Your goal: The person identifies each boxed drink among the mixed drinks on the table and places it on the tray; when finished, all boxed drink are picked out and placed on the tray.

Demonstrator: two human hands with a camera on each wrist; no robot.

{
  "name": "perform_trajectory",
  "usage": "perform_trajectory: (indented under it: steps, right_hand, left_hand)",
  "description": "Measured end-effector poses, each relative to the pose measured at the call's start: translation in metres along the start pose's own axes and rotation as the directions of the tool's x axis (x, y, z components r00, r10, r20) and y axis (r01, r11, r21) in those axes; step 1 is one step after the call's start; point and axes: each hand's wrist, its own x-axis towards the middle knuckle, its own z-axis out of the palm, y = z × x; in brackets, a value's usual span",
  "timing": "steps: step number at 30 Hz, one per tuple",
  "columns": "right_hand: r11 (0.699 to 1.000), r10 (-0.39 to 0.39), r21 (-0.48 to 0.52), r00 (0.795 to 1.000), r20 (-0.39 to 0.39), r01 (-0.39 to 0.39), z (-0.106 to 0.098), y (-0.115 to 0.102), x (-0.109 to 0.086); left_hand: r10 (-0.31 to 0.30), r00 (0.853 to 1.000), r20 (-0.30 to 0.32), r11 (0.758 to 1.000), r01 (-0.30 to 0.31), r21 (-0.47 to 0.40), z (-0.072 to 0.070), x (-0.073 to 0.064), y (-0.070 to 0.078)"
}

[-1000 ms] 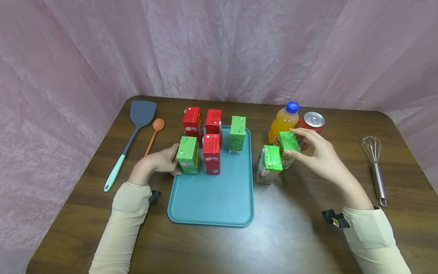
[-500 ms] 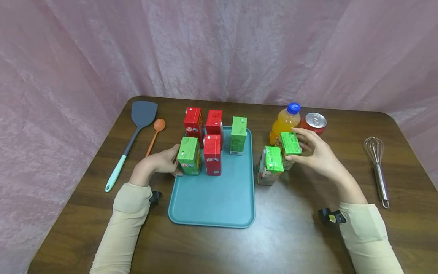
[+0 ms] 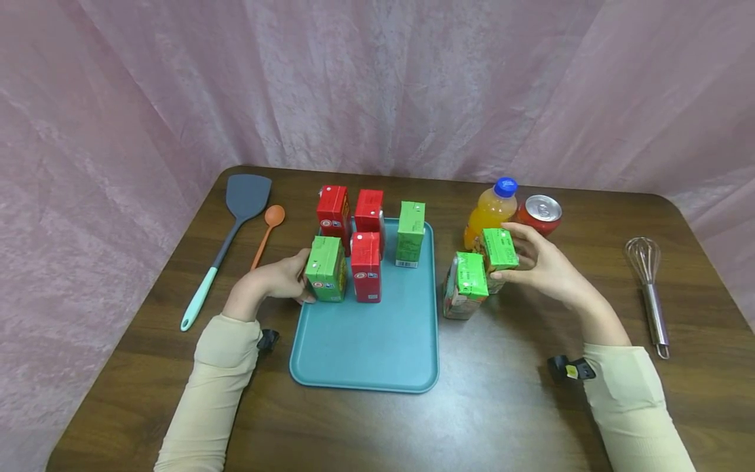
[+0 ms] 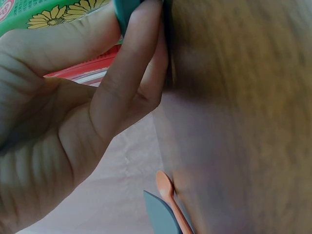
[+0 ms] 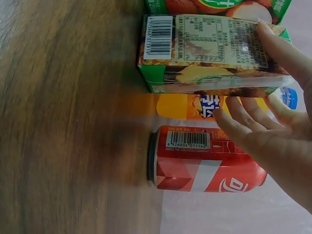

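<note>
My left hand grips the left rim of a blue tray, thumb on top and fingers tucked beneath in the left wrist view. Right beside it on the tray stands a light green drink carton, with a red carton to its right. On the tray's right side, my right hand holds a green-topped drink carton between thumb and forefinger, the other fingers spread loosely. Another green-topped carton stands close against it. Behind these are an orange drink bottle and a red soda can.
Two red cartons and a green carton stand toward the tray's far end. At the left lie a spatula and an orange spoon. A whisk lies at the right. A pink curtain hangs behind the table.
The right hand has closed in around the green-topped carton, its thumb now against the carton's side. The left hand stays on the tray rim.
</note>
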Motion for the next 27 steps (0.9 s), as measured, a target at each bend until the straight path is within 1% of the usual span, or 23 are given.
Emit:
perform_trajectory:
  steps: [2, 6, 9, 11, 14, 16, 19, 22, 24, 26, 27]
  right_hand:
    - [1.000, -0.005, -0.008, 1.000, -0.010, 0.005, 0.001, 0.001, 0.000]
    - [0.999, -0.020, -0.027, 0.998, -0.063, 0.018, 0.003, 0.000, -0.002]
    - [0.999, -0.017, -0.038, 0.994, -0.109, 0.013, 0.003, -0.005, -0.006]
    - [0.998, -0.030, -0.051, 0.989, -0.144, 0.023, 0.001, -0.011, -0.008]
    - [0.997, -0.055, -0.069, 0.976, -0.209, 0.042, -0.003, -0.021, -0.013]
    - [0.994, -0.096, -0.076, 0.963, -0.251, 0.079, -0.006, -0.028, -0.015]
    - [0.988, -0.152, -0.060, 0.939, -0.309, 0.140, -0.011, -0.039, -0.021]
    - [0.979, -0.193, -0.004, 0.913, -0.360, 0.206, -0.014, -0.050, -0.025]
    - [0.962, -0.210, 0.082, 0.897, -0.390, 0.261, -0.016, -0.059, -0.027]
    - [0.929, -0.226, 0.181, 0.880, -0.418, 0.324, -0.015, -0.067, -0.028]
    - [0.904, -0.235, 0.233, 0.872, -0.430, 0.358, -0.015, -0.072, -0.028]
  left_hand:
    - [-0.005, 1.000, 0.000, 1.000, 0.005, 0.001, 0.000, 0.000, -0.001]
    - [-0.005, 1.000, 0.004, 1.000, 0.005, 0.003, 0.001, 0.001, -0.002]
    - [0.000, 1.000, 0.008, 1.000, 0.000, 0.000, 0.001, 0.002, -0.002]
    - [-0.004, 1.000, 0.005, 1.000, 0.004, 0.001, 0.000, 0.002, -0.003]
    - [-0.005, 1.000, 0.001, 1.000, 0.005, 0.000, 0.000, 0.003, -0.003]
    - [-0.007, 1.000, -0.002, 1.000, 0.007, 0.004, -0.001, 0.003, -0.003]
    - [-0.006, 1.000, -0.001, 1.000, 0.006, 0.010, 0.000, 0.003, -0.003]
    - [-0.008, 1.000, 0.000, 1.000, 0.008, 0.011, 0.000, 0.003, -0.003]
    - [-0.011, 1.000, -0.001, 1.000, 0.011, 0.007, 0.000, 0.003, -0.003]
    - [-0.015, 1.000, -0.003, 1.000, 0.015, 0.002, 0.000, 0.003, -0.002]
    - [-0.015, 1.000, -0.002, 1.000, 0.015, 0.000, 0.001, 0.003, -0.002]
